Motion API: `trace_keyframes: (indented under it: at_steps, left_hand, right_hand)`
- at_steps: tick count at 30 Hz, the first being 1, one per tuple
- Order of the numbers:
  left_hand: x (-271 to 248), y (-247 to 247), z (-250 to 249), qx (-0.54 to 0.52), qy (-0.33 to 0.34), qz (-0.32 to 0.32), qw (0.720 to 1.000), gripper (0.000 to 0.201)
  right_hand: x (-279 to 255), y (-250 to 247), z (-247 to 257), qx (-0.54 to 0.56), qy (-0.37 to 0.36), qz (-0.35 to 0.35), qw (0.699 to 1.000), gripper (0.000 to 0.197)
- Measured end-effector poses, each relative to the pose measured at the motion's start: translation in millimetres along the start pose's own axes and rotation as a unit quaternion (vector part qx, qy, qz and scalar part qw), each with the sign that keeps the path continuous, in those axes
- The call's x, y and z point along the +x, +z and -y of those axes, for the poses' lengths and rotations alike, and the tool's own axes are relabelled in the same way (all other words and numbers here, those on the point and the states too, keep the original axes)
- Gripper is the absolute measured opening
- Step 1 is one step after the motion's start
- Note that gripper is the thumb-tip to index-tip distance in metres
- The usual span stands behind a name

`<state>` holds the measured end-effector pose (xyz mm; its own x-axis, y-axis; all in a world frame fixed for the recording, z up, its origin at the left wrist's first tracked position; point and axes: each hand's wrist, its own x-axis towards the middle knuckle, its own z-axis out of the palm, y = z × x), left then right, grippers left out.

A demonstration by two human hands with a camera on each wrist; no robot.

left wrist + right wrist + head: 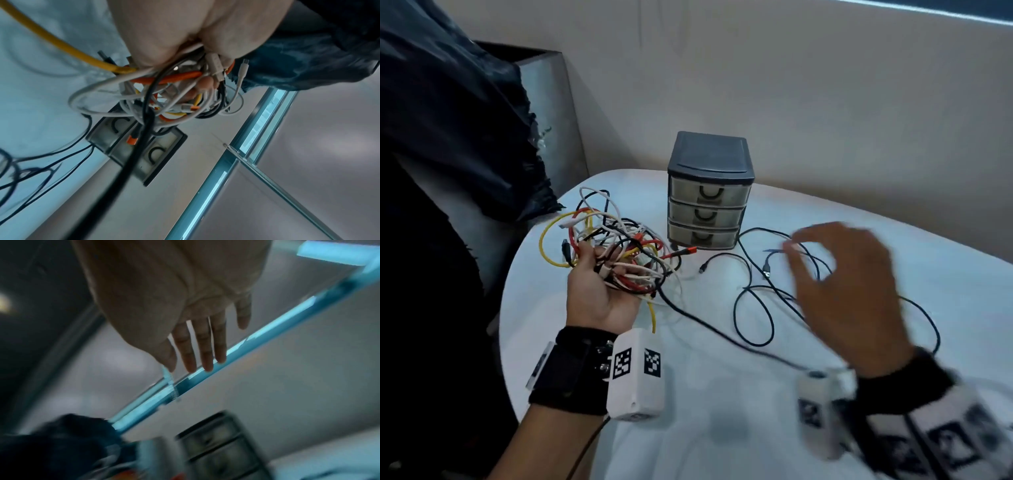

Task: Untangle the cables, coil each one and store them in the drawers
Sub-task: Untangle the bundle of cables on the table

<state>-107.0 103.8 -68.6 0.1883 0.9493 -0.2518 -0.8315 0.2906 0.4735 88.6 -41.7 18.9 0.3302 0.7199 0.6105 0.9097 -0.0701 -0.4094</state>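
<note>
My left hand (599, 291) grips a tangled bundle of white, yellow, orange and black cables (613, 240) above the white table (722, 394); in the left wrist view its fingers (205, 81) curl through the same bundle (164, 100). A loose black cable (755, 308) lies spread over the table to the right of the bundle. My right hand (839, 284) hovers blurred above that black cable, fingers straight and spread in the right wrist view (197, 344), holding nothing. A small dark three-drawer unit (709, 192) stands behind, all three drawers closed.
A dark cloth (458, 113) hangs at the left beside a grey headboard-like panel (551, 113). A beige wall (825, 102) runs behind the table. One thick black cable (722, 337) trails from the bundle toward my right wrist.
</note>
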Motion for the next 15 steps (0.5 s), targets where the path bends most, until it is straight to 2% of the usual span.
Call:
trace_keyframes:
  at_steps: [1,3,5,7,8,9,13,15]
  left_hand:
    - [-1.8,3.0,4.8,0.018,-0.004,0.006,1.000,0.044]
    - [-4.7,4.6,12.0,0.043,-0.001,0.004,0.999,0.042]
    - [-5.6,4.2,14.9,0.065,0.004,-0.005,0.998,0.042]
    - [-6.4,4.6,15.8,0.085,0.000,-0.006,0.996,0.044]
    - [-6.3,5.0,15.4,0.092,0.002,-0.013,0.996,0.044]
    - [-7.2,6.5,15.0,0.093,0.006,-0.019,0.995,0.045]
    - [-11.8,11.1,14.9,0.072,0.001,-0.012,0.997,0.061]
    - [-15.4,14.4,17.6,0.070,-0.009,0.006,0.997,0.068]
  right_hand:
    - [-7.3,16.0,23.0,0.035,0.008,0.076,0.996,0.035]
    - [-18.7,46.7,46.8,0.068,0.068,0.224,0.970,0.049]
    - [-20.3,65.2,54.9,0.088,0.124,0.344,0.927,0.055]
    - [-24.7,76.7,55.6,0.180,0.163,0.418,0.875,0.051]
    - [-27.4,80.9,53.9,0.220,0.188,0.432,0.854,0.048]
    - [-28.7,84.1,53.0,0.240,0.203,0.429,0.847,0.046]
    - [-29.4,95.0,57.3,0.240,0.235,0.387,0.859,0.067]
    - [-26.5,100.6,57.7,0.253,0.249,0.368,0.859,0.061]
